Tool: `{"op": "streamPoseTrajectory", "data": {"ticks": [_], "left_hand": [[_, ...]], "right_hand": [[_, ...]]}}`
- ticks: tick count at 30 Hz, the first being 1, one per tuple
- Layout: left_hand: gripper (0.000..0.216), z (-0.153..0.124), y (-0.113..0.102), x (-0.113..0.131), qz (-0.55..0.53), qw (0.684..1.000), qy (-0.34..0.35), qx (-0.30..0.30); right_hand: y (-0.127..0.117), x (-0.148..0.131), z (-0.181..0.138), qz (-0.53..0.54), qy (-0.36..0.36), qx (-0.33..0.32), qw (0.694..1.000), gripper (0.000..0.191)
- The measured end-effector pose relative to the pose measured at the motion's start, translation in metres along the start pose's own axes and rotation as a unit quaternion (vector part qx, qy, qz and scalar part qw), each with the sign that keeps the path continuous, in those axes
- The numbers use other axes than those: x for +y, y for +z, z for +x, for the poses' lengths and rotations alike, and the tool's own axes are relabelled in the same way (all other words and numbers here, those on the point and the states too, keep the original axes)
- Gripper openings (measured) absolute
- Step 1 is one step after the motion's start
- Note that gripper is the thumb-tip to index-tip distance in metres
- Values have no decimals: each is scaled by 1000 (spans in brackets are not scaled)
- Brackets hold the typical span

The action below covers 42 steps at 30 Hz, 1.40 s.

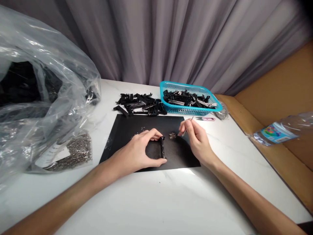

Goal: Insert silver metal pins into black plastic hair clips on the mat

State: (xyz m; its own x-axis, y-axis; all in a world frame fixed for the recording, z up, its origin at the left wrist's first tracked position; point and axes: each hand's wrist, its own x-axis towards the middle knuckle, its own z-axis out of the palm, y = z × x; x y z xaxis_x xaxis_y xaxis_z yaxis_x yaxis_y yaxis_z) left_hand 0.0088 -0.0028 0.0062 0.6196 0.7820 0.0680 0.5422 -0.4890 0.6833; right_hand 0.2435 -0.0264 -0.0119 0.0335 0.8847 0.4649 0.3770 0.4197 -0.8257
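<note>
My left hand [141, 148] grips a narrow black plastic part [162, 148] by its two ends, between thumb and fingers, over the black mat [137, 122]. Closed in a pinch, my right hand [195, 138] holds slim metal tweezers [192, 118], mostly hidden by the fingers. Their lower end is near a small heap of tiny metal pieces [172, 135], perhaps springs, lying on the mat between my hands. A few more tiny pieces [143, 128] lie behind my left hand.
Loose black parts [141, 103] are piled behind the mat, beside a blue basket [190, 112] of similar parts. Pink-handled thread snips [205, 119] lie at its front. Plastic bags [73, 62] fill the left, one with small metal pieces [78, 148]. A bottle [278, 132] lies in a cardboard box [276, 81] at right.
</note>
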Motion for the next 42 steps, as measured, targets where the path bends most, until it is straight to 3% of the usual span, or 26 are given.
{"op": "streamPoseTrajectory", "data": {"ticks": [8,15,20,28,42], "left_hand": [[55,-2,-2,6,-76,997,-2,17],[64,-7,-9,6,-124,992,19,-22],[61,-11,-13,12,-142,989,30,-21],[63,-9,-12,9,-146,987,59,-15],[60,-10,-4,9,-69,995,66,27]], "right_hand": [[9,-15,-8,-139,-74,-90,983,20],[3,-16,-8,-99,-43,-135,985,20],[-2,-21,-10,-70,-71,-157,983,26],[1,-23,-11,-87,-104,-143,980,18],[12,-21,-9,-33,23,-147,988,17]]}}
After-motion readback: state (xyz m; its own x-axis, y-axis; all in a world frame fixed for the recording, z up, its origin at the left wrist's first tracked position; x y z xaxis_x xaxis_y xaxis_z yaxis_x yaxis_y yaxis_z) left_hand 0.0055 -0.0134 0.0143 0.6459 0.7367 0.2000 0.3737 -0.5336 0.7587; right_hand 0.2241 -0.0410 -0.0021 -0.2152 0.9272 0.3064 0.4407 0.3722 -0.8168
